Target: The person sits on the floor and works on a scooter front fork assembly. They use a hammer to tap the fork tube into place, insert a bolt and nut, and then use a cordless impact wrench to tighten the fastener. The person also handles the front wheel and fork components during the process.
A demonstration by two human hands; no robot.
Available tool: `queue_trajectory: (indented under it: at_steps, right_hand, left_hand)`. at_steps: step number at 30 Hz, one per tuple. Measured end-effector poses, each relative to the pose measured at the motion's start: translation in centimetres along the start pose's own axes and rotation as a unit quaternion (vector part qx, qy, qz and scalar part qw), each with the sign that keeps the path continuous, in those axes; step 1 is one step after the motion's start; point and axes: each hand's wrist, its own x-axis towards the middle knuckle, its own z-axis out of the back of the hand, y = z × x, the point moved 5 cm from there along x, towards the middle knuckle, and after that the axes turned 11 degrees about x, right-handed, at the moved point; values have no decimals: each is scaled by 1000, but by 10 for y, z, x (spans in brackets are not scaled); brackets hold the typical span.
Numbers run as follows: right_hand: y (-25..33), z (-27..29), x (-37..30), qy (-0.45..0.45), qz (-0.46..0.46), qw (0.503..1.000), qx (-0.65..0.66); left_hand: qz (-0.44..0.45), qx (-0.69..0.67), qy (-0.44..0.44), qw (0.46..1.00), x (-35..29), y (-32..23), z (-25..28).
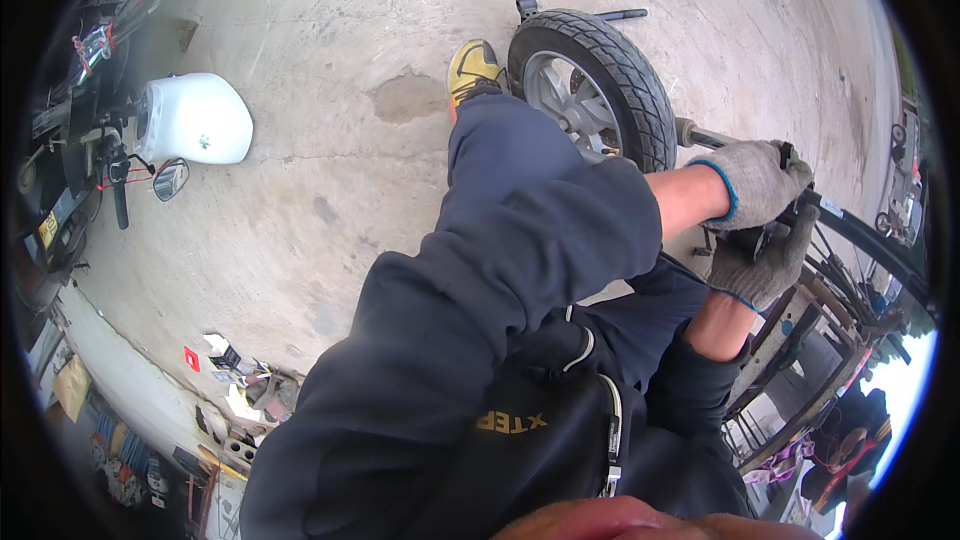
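Observation:
Both my hands wear grey knit gloves and are close together at the right, over a dark bar. My left hand (758, 180) is closed, its fingers curled around a black part that mostly hides behind the glove. Just below it, my right hand (765, 265) has its thumb raised and its fingers bent about a dark piece I cannot make out. A black bar (870, 240) runs out from the hands toward the right edge. Left of them stands a wheel (645, 90) with a black tyre and silver spokes; a metal rod (708, 138) lies between wheel and glove.
A yellow shoe (475, 65) is beside the wheel. Black metal parts (622, 14) lie beyond it on the concrete floor. At the left, a white scooter panel (200, 120) and a round mirror (171, 180) belong to parked vehicles. A metal rack (800, 340) stands at the right.

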Motion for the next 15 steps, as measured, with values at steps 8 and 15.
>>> queue_trajectory:
  at_steps: [8,15]
  right_hand:
    - [-21,-25,-5,99,-68,993,1]
    - [-21,5,12,122,29,982,-143]
  left_hand:
    - [49,-198,-20,979,-34,-4,41]
    - [15,-370,74,926,-64,1,75]
